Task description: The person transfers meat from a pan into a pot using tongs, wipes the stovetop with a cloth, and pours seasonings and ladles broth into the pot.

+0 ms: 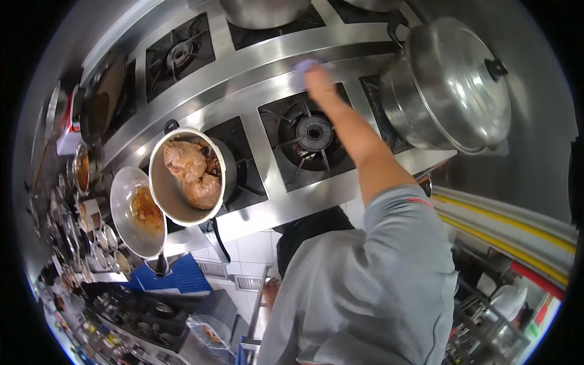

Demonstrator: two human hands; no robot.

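My right arm reaches across the stove. My right hand, slightly blurred, is closed on a purple cloth, which touches the steel strip behind the middle burner. Low at my left side, my left hand is partly hidden by my body beside a metal rail; its fingers cannot be made out. To the left on the stove stands a deep pot holding large browned pieces of meat. Next to it, a frying pan contains brown, oily residue.
A large lidded pot stands at the right. Another pot is at the back, near a rear burner. Several ladles and small pans crowd the far left. A blue mat lies below the stove edge.
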